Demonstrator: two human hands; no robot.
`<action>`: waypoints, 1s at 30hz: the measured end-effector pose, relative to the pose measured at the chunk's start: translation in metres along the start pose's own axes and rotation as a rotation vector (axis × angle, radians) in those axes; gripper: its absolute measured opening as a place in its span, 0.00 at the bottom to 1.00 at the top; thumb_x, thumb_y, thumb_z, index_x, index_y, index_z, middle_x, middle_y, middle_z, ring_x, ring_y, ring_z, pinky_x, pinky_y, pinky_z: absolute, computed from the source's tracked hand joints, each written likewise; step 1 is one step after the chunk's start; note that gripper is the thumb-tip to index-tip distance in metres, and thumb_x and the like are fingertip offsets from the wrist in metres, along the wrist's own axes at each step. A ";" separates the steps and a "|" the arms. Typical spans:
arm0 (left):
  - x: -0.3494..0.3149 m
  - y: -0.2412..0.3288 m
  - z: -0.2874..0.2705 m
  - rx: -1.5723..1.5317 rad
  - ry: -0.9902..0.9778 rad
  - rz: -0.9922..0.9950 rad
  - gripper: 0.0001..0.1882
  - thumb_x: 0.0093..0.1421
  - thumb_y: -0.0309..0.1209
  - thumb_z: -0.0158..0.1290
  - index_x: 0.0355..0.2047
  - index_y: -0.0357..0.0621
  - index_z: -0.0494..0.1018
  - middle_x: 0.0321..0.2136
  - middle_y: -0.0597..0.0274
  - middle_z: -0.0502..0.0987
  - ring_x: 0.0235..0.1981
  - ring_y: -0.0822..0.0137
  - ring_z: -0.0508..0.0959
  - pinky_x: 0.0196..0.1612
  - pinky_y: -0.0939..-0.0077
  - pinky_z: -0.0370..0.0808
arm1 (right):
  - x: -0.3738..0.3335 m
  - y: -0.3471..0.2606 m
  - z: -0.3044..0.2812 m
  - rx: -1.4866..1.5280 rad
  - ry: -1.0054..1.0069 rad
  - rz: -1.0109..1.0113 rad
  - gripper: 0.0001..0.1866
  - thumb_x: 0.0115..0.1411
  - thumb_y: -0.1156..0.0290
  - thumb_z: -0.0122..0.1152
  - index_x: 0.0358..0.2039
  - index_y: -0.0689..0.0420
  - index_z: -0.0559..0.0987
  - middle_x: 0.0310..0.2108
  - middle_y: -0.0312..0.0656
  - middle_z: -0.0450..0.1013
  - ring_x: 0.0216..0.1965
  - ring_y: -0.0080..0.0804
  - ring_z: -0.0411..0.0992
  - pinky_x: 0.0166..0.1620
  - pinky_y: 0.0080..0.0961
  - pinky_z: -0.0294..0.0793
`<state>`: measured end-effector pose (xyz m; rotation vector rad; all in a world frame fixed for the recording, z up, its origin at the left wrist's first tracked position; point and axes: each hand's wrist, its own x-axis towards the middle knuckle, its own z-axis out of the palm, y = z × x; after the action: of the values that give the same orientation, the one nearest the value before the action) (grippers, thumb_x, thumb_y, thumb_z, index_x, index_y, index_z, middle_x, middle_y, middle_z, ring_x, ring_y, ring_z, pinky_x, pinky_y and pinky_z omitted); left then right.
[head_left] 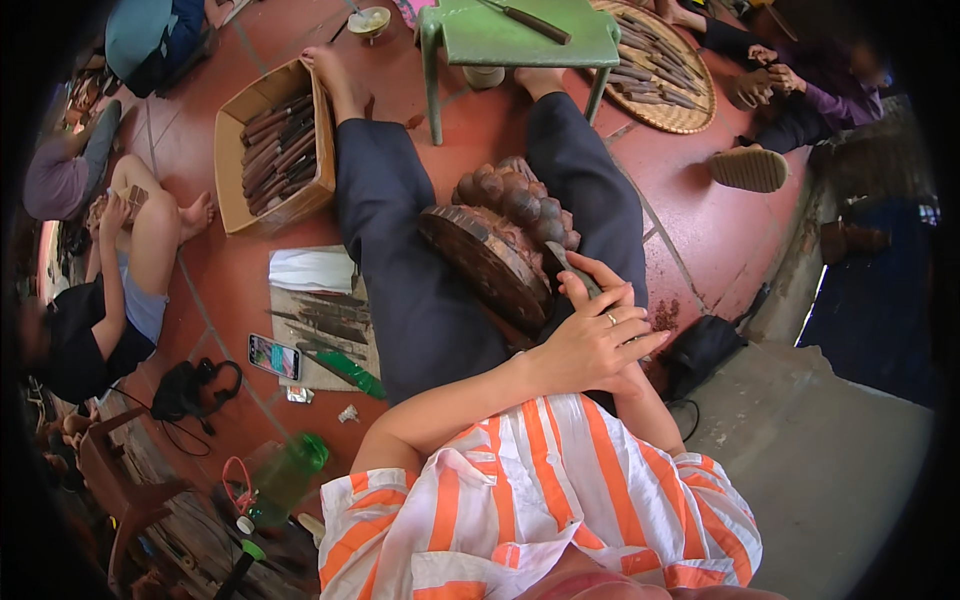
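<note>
A dark brown wood carving [515, 215] with a cluster of rounded knobs and a thick disc-shaped base lies tilted between my legs. My right hand [625, 378] is closed around a chisel-like carving tool [572, 270], its grey metal blade touching the carving near the base. Most of the handle is hidden under the hands. Crossing over from the left, my left hand [575, 350], with a ring on one finger, lies on top of the right hand. Its fingers are stretched out and apart; its palm side is hidden.
A cardboard box [227, 165] of wooden-handled tools stands left of my legs. Nearby lie a board [318, 375] with blades and a phone [274, 357]. Ahead are a green stool [520, 40] and a round woven tray [690, 122] of tools. Other people sit on both sides.
</note>
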<state>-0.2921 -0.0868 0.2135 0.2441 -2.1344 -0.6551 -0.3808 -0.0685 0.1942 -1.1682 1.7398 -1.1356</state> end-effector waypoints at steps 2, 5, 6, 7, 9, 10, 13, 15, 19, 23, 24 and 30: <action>-0.005 -0.006 0.016 0.045 0.026 0.068 0.22 0.45 0.45 0.59 0.37 0.44 0.77 0.33 0.58 0.77 0.42 0.57 0.77 0.54 0.55 0.68 | -0.009 0.010 -0.009 -0.176 -0.008 0.027 0.15 0.59 0.65 0.61 0.42 0.60 0.78 0.40 0.41 0.77 0.37 0.31 0.76 0.44 0.22 0.73; -0.011 -0.003 0.028 0.003 -0.013 0.067 0.17 0.50 0.42 0.57 0.37 0.47 0.74 0.30 0.63 0.74 0.36 0.63 0.75 0.54 0.56 0.68 | -0.009 0.010 -0.013 -0.352 -0.094 -0.267 0.13 0.56 0.68 0.64 0.40 0.58 0.77 0.35 0.39 0.77 0.33 0.25 0.75 0.40 0.21 0.73; -0.008 -0.004 0.026 -0.008 0.011 0.096 0.17 0.47 0.41 0.57 0.35 0.45 0.75 0.27 0.63 0.73 0.35 0.62 0.76 0.53 0.58 0.69 | -0.004 0.010 -0.014 -0.367 -0.085 -0.271 0.12 0.55 0.66 0.63 0.37 0.57 0.77 0.34 0.40 0.76 0.33 0.28 0.75 0.42 0.22 0.72; -0.005 -0.006 0.025 -0.019 0.033 0.126 0.17 0.45 0.39 0.57 0.33 0.44 0.76 0.24 0.63 0.73 0.33 0.62 0.76 0.53 0.59 0.70 | 0.002 0.003 -0.013 -0.377 -0.042 -0.334 0.12 0.55 0.66 0.63 0.37 0.57 0.76 0.34 0.41 0.74 0.34 0.30 0.74 0.41 0.23 0.72; 0.002 -0.012 0.031 -0.007 0.144 0.148 0.16 0.43 0.39 0.57 0.31 0.44 0.75 0.20 0.66 0.67 0.26 0.66 0.73 0.43 0.66 0.72 | 0.014 -0.017 -0.009 -0.394 0.045 -0.462 0.13 0.54 0.66 0.63 0.38 0.57 0.76 0.36 0.41 0.71 0.38 0.34 0.72 0.41 0.26 0.71; 0.005 -0.015 0.030 -0.002 0.157 0.149 0.15 0.42 0.39 0.58 0.30 0.44 0.75 0.20 0.66 0.66 0.26 0.66 0.72 0.41 0.67 0.71 | 0.018 -0.020 -0.008 -0.413 0.049 -0.401 0.14 0.52 0.68 0.63 0.38 0.58 0.74 0.37 0.42 0.68 0.38 0.38 0.70 0.41 0.26 0.70; 0.013 -0.029 0.028 0.015 0.207 0.141 0.14 0.42 0.38 0.58 0.26 0.45 0.72 0.20 0.65 0.65 0.24 0.66 0.71 0.34 0.69 0.68 | 0.033 -0.013 -0.003 -0.329 -0.003 -0.366 0.15 0.52 0.69 0.61 0.39 0.59 0.74 0.37 0.43 0.69 0.39 0.39 0.71 0.44 0.26 0.69; 0.016 -0.036 0.028 0.017 0.243 0.113 0.14 0.42 0.38 0.58 0.25 0.45 0.71 0.20 0.65 0.64 0.24 0.65 0.71 0.35 0.69 0.68 | 0.042 -0.006 -0.003 -0.307 -0.045 -0.473 0.14 0.54 0.70 0.60 0.40 0.59 0.73 0.38 0.43 0.69 0.42 0.38 0.70 0.49 0.26 0.67; 0.016 -0.045 0.028 0.035 0.246 0.128 0.13 0.43 0.39 0.58 0.23 0.45 0.69 0.19 0.65 0.64 0.23 0.64 0.71 0.34 0.68 0.68 | 0.049 0.005 0.004 -0.277 -0.008 -0.514 0.11 0.55 0.72 0.58 0.39 0.60 0.74 0.37 0.42 0.69 0.43 0.34 0.71 0.51 0.26 0.67; 0.010 -0.039 0.031 0.002 0.239 0.087 0.13 0.43 0.40 0.58 0.22 0.46 0.69 0.19 0.65 0.64 0.22 0.64 0.71 0.34 0.68 0.68 | 0.044 0.007 0.011 -0.246 0.077 -0.425 0.08 0.53 0.74 0.65 0.30 0.61 0.75 0.29 0.40 0.73 0.37 0.31 0.75 0.46 0.24 0.71; 0.011 -0.036 0.030 0.002 0.237 0.072 0.13 0.43 0.40 0.58 0.22 0.46 0.69 0.19 0.65 0.63 0.22 0.65 0.71 0.34 0.67 0.68 | 0.042 0.000 0.011 -0.231 0.071 -0.403 0.08 0.53 0.73 0.65 0.30 0.61 0.75 0.29 0.40 0.72 0.37 0.31 0.74 0.45 0.24 0.71; 0.020 -0.043 0.024 0.009 0.254 0.072 0.14 0.45 0.41 0.58 0.22 0.46 0.69 0.19 0.65 0.63 0.22 0.64 0.71 0.32 0.68 0.67 | 0.043 -0.017 0.010 -0.467 0.096 -0.468 0.09 0.50 0.72 0.67 0.28 0.60 0.76 0.26 0.39 0.72 0.29 0.29 0.73 0.37 0.25 0.72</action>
<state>-0.3256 -0.1221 0.1928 0.2407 -1.8940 -0.5428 -0.3799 -0.1155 0.2026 -1.9078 1.9233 -1.0842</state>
